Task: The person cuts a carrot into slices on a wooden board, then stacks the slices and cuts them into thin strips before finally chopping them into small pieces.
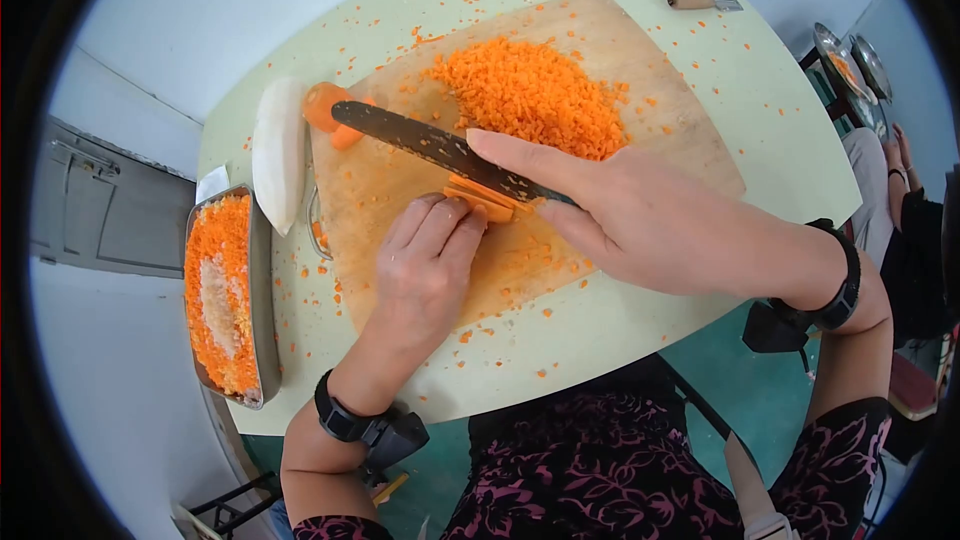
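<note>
My right hand (640, 205) is closed round a dark-bladed kitchen knife (430, 143), its blade reaching to the upper left across the wooden cutting board (390, 240). The handle is hidden inside my grip. With bent fingers, my left hand (430, 255) holds a stack of carrot strips (482, 198) down on the board, close to the near side of the blade. A heap of diced carrot (535, 95) lies on the board beyond the knife. Larger carrot pieces (328, 110) rest at the board's left corner, by the blade's tip.
A peeled white radish (278, 155) lies left of the board. Below it, a metal tray (262, 300) holds chopped carrot with a pale heap on top. A wooden-handled tool (703, 1) lies at the far right. Another person (900, 180) sits at the right, near metal bowls (845, 65).
</note>
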`<state>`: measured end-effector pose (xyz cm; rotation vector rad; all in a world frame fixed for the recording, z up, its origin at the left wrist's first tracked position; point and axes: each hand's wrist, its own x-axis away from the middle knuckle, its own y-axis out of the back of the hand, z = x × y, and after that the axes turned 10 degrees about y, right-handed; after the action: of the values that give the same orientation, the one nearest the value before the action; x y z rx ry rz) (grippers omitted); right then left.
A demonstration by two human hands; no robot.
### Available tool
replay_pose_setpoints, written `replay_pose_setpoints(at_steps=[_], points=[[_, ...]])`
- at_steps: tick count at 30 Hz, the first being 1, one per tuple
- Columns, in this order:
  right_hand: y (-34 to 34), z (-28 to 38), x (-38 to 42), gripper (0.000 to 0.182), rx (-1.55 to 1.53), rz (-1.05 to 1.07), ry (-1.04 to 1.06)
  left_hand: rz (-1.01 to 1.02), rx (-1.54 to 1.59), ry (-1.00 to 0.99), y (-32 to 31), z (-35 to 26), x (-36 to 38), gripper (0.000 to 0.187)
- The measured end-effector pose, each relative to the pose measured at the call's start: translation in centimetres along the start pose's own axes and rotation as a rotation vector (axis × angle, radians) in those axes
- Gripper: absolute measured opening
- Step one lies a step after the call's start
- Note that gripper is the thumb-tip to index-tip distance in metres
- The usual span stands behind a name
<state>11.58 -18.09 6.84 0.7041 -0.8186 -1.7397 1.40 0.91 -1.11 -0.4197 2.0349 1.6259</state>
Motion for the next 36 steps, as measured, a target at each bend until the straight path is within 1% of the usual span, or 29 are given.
replay_pose_setpoints(at_steps=[5,8,11,14,17,20,26,29,32,35,36], points=[[-0.6,0.3,1.2,0.061,0.116,0.08,0.031,0.002,0.0,0.004,0.2,-0.3,-0.2,0.025],[-1.3,-0.1,1.6,0.063,0.133,0.027,0.06,-0.004,-0.006,-0.003,0.1,-0.2,-0.2,0.025],[-0.8,0.1,1.8,0.065,0.143,0.062,0.098,-0.001,0.0,0.007,0.4,-0.4,-0.3,0.024],[0.6,0.7,2.0,0.066,0.144,0.19,0.021,-0.011,0.014,0.028,0.3,-0.5,-0.3,0.024],[0.6,0.3,2.6,0.066,0.061,0.211,-0.031,-0.02,0.007,0.031,0.0,-0.4,-0.2,0.024],[0.3,-0.1,2.7,0.067,0.036,0.195,-0.002,-0.026,0.005,0.031,-0.1,-0.4,-0.1,0.024],[0.7,0.1,1.3,0.07,0.088,0.278,-0.023,-0.017,-0.003,0.009,0.0,-0.4,-0.5,0.024],[-0.9,-1.2,-0.1,0.069,0.056,0.109,0.125,-0.018,0.007,0.014,0.0,-0.5,-0.4,0.025],[-2.1,-1.4,-1.7,0.065,0.049,-0.011,0.189,-0.022,0.008,0.007,0.2,-0.5,-0.4,0.025],[-1.7,-1.8,-1.9,0.063,0.074,-0.027,0.176,-0.024,-0.002,-0.003,0.1,-0.3,-0.3,0.025],[-1.3,-1.5,-1.8,0.063,0.064,-0.007,0.14,-0.024,0.003,0.0,0.1,-0.4,-0.3,0.025]])
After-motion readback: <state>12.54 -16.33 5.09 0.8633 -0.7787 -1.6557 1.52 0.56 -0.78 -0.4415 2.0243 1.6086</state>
